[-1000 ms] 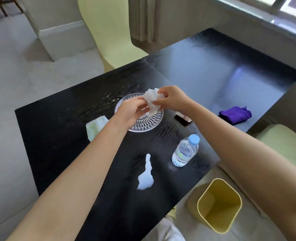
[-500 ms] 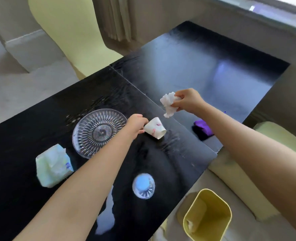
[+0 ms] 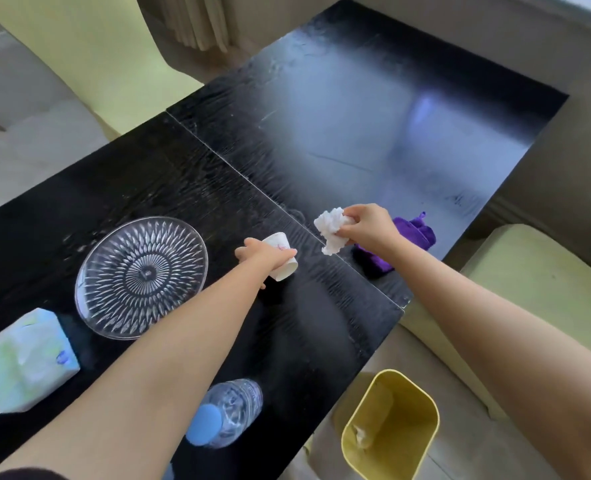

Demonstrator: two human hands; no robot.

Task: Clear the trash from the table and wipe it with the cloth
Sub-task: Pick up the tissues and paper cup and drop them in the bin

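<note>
The yellow bin (image 3: 408, 403) lies below and behind the right hand (image 3: 370, 228), which pinches a crumpled tissue (image 3: 330, 230); the left hand (image 3: 259, 256), farther off, grips a paper cup (image 3: 282, 268).

Crumpled tissue (image 3: 332, 233), paper cup (image 3: 282, 263), purple cloth (image 3: 417, 230)

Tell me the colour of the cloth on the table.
The cloth is purple, clearest in the head view.
</note>
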